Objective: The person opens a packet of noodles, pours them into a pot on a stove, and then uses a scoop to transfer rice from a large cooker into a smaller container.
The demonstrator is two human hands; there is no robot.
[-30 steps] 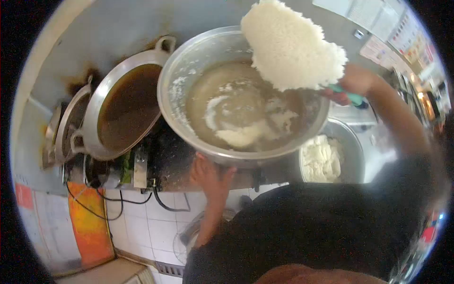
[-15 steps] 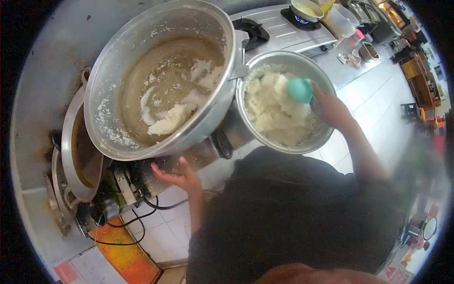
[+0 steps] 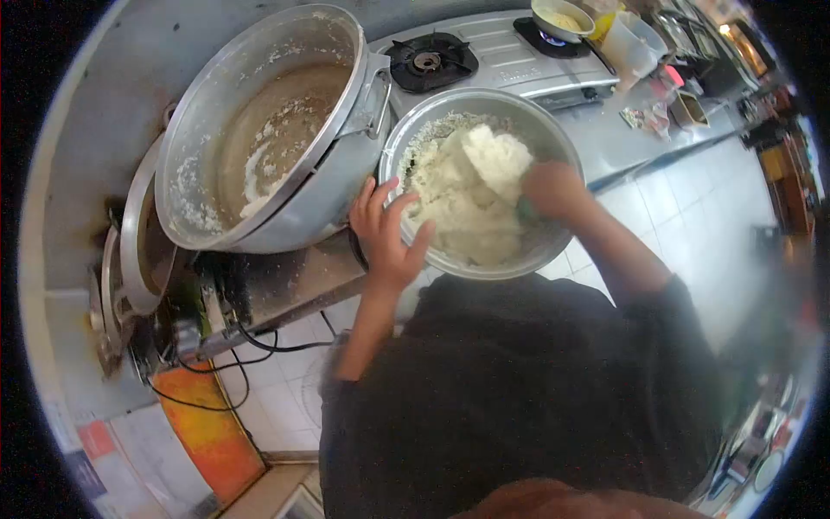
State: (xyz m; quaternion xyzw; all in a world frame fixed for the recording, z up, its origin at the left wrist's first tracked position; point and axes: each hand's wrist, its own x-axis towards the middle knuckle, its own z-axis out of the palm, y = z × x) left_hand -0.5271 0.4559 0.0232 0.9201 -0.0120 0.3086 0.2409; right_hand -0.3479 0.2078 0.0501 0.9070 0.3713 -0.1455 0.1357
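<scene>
In the steel bowl (image 3: 540, 130), rice (image 3: 471, 195) sits heaped, seemingly clumped.

Black loose top (image 3: 519, 389), sleeves (image 3: 670, 298) to abt elbows; forearms (image 3: 365, 324) bare. L grip (image 3: 386, 233), R grip (image 3: 553, 190) bare.

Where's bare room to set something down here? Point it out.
Free: stove top between burner and small pan; ledge before the big pot. Crowded: rice bowl beside the pot, left hand on its rim, right hand inside.
</scene>
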